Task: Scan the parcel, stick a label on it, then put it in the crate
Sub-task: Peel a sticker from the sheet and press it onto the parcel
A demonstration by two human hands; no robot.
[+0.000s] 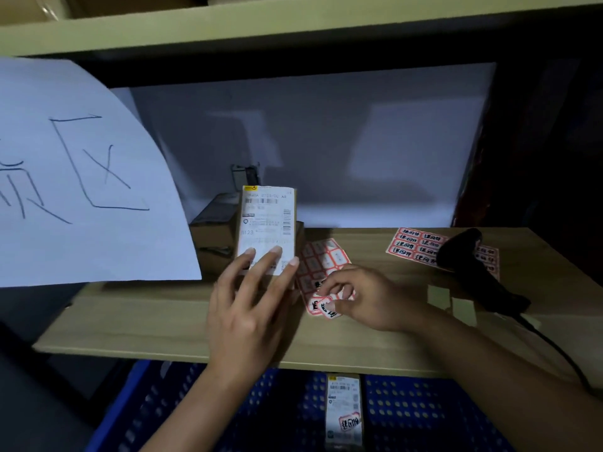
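Observation:
A small cardboard parcel [266, 220] with a white shipping slip stands upright on the wooden table [130, 318]. My left hand [248, 308] presses its fingers flat against the lower part of the parcel's face. To its right, my right hand [362, 298] pinches a red-and-white label at the near corner of a label sheet [321, 259] lying beside the parcel. A black barcode scanner [470, 265] lies on the table at the right. Below the table's front edge is a blue perforated crate [417, 415] holding one labelled parcel [344, 409].
More brown boxes [212, 230] are stacked behind the parcel. A second label sheet [414, 246] lies under the scanner, whose cable [554, 350] runs off the right front edge. A large white paper sign [81, 177] hangs at the left. Small backing scraps [439, 296] lie near the scanner.

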